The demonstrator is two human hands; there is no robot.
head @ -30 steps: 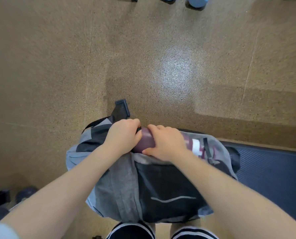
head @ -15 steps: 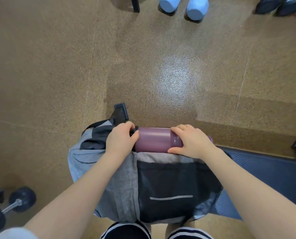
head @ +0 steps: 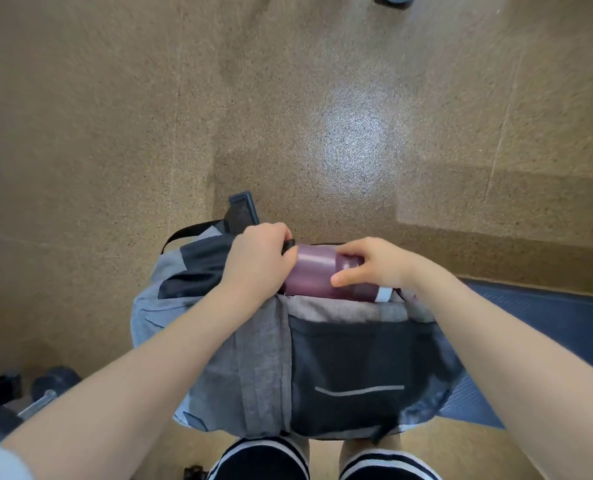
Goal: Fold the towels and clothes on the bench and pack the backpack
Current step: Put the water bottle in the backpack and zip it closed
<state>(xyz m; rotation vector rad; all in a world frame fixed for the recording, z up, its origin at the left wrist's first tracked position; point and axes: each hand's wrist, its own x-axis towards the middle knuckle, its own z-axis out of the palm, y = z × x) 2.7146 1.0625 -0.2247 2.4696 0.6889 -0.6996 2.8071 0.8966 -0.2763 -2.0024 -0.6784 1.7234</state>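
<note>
Now — right hand (head: 374, 266) grips bottle (head: 317, 273); left hand (head: 258, 259) holds backpack (head: 260, 341)

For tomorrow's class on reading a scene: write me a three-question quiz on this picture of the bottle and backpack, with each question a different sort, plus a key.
1. True or false: the bottle lies sideways at the top opening of the backpack.
2. Which hand has its thumb and fingers round the bottle? A) left hand B) right hand C) neither
3. Fill in: on the floor at lower left lies a ____.

Key
1. True.
2. B; the left hand grips the backpack's edge beside the bottle.
3. Dumbbell.
</note>
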